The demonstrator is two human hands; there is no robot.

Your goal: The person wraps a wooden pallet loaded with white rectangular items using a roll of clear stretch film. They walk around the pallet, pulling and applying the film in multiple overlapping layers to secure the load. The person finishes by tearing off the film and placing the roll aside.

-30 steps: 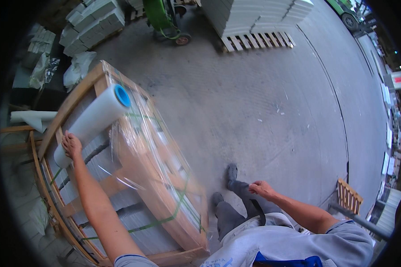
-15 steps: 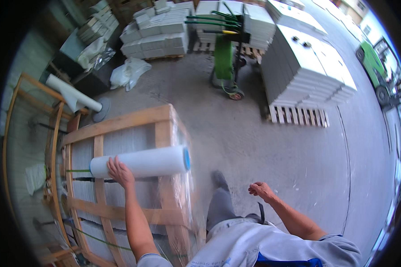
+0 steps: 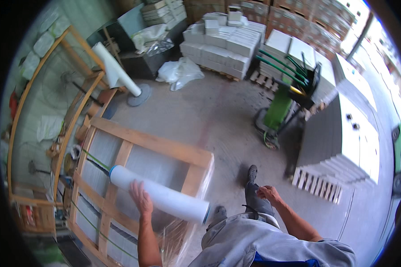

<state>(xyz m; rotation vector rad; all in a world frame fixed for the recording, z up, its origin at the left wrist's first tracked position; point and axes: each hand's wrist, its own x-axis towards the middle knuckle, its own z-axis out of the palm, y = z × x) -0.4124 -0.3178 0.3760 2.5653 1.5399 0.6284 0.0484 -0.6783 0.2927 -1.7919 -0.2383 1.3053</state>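
Note:
A long white roll of stretch film (image 3: 162,196) with blue core ends lies across the top of a wooden crate (image 3: 160,140). My left hand (image 3: 141,197) rests on the roll's side, fingers stretched out and apart rather than wrapped round it. Clear film covers the crate's near right corner, and flat pale slabs or panels show between its boards. Green straps (image 3: 96,161) run across the crate. In front of my body, away from the crate, my right hand (image 3: 268,194) hangs with its fingers curled in; nothing shows in it.
At the left stands a wooden frame (image 3: 60,169); beside it a white roll leans on a round-based stand (image 3: 139,95). A green wheeled cart (image 3: 278,107) stands ahead. Stacked white slabs (image 3: 356,147) sit on a pallet at the right. Plastic sheeting (image 3: 180,73) lies on the floor.
The view has turned left, so the scene has shifted to the right. The roll now slants down toward my body. My left hand stays on it, and my legs have stepped.

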